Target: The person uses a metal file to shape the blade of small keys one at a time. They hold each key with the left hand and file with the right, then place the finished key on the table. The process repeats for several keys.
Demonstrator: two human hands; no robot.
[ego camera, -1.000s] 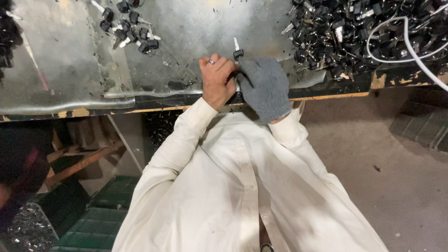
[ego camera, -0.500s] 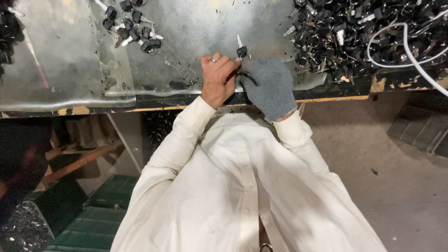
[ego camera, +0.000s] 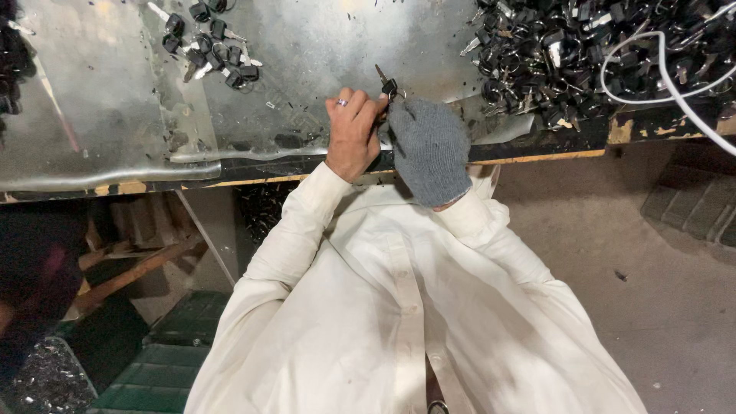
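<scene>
Key (ego camera: pixel 386 83) with black head pinched between bare left hand (ego camera: pixel 351 134) and grey-gloved right hand (ego camera: pixel 426 149), both closed on it, above metal-topped desk (ego camera: pixel 322 46).

One head camera looks steeply down, close over the metal-topped bench (ego camera: pixel 100 146).

both arms reach forward in white sleeves; the bare left hand (ego camera: pixel 351 136), ring on one finger, and the grey-gloved right hand (ego camera: pixel 426 149) meet, fingers pinched together.
</scene>
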